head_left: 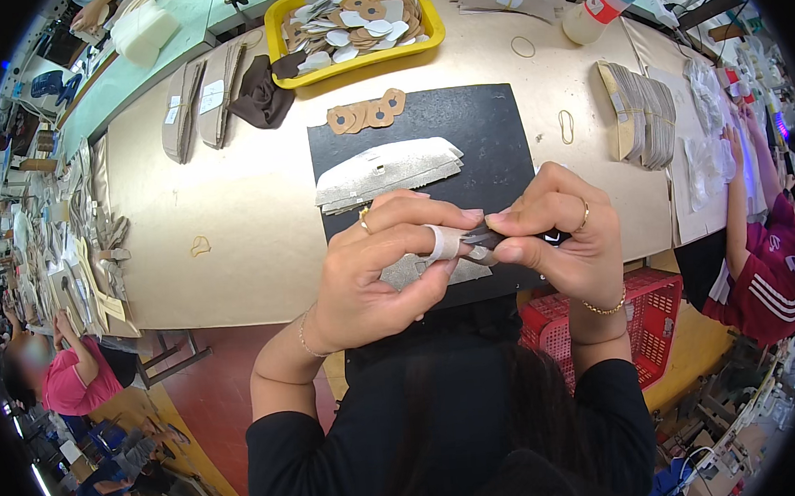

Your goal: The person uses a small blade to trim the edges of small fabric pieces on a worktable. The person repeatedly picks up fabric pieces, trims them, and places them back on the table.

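My left hand and my right hand meet over the front of a black mat. Their fingertips pinch a small dark piece, whose kind I cannot make out. Pale tape wraps a finger of my left hand. Something black also shows under the curled fingers of my right hand, mostly hidden. Just beyond my hands lies a stack of grey-white curved panels. Another grey panel is partly covered by my hands. Farther back on the mat, several tan pieces with dark centres overlap in a row.
A yellow tray of loose tan and white pieces stands at the back. Bundled panels lie right, others left beside a dark cloth. A bottle stands back right. A red crate is below the table. People work on both sides.
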